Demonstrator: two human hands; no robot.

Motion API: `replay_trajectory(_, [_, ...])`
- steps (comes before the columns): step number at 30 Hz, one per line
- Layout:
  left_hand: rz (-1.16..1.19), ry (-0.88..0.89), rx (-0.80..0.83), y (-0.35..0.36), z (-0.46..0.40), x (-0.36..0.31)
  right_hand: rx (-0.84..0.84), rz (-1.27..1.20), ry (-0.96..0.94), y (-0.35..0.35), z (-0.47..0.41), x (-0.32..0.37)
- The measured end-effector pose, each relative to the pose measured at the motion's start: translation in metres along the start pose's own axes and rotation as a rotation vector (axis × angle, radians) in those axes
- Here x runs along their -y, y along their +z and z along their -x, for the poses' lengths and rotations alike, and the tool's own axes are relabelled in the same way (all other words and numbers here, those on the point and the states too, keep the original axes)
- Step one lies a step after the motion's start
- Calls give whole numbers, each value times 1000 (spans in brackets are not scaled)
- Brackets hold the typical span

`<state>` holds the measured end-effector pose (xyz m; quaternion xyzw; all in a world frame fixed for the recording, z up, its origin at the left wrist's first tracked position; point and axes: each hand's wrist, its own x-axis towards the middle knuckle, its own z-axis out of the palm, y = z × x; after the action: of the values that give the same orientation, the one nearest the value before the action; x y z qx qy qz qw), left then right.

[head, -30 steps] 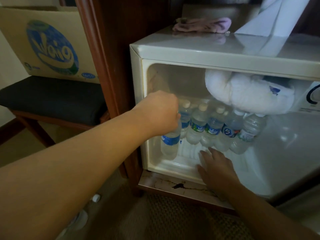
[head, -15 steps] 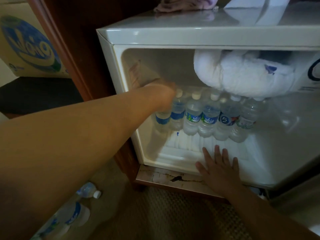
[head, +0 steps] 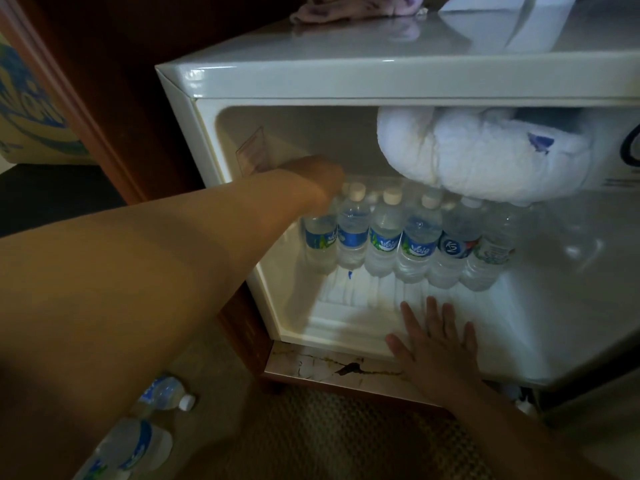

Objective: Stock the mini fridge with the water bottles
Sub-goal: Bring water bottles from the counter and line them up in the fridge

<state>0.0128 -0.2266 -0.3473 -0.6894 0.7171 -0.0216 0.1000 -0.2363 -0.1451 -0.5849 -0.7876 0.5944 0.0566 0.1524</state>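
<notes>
White mini fridge [head: 346,81]: door open, right side cut off by the frame.
Frost lump [head: 478,157]: hides two bottles' caps.
Left hand [head: 311,183]: on the leftmost bottle [head: 320,242]; fingers hidden, grip unclear.
Right hand [head: 434,344]: flat, fingers spread, on the fridge floor.
Bottle row [head: 408,237]: six, clear; labels read "Vaia"-like, one "KS".
Floor bottles [head: 162,393]: partly hidden.

Guest room: mini fridge [head: 311,81] inside wooden cabinet [head: 114,98].

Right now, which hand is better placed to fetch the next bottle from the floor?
Right, probably. The right hand lies flat and empty on the fridge floor; the left hand is deep inside at the leftmost bottle. The floor bottles lie left, though.
</notes>
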Motion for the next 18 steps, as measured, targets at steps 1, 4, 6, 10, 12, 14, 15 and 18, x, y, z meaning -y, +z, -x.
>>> replay_trajectory(1, [6,12,4,0,-1,-1,-4,-1,-2,0,0,0])
replay_trajectory(4, [-4,19,20,2,-6,-2,-7,-2,-2,1,0,0])
replay_trajectory(6, [-1,7,14,5,-9,-1,-12,-2,-4,0,0,0])
replay_trajectory(10, [39,23,-4,3,-12,1,-19,2,-3,0,1,0])
replay_trajectory(12, [46,26,0,1,-14,3,-22,2,-4,0,1,0])
replay_trajectory(14, [48,14,-34,2,-17,4,-24,-2,-4,1,1,0])
replay_trajectory(15, [51,7,-57,2,-19,3,-27,-2,-4,1,0,0])
replay_trajectory(18, [75,-26,-74,6,-23,3,-35,0,-7,2,0,-1])
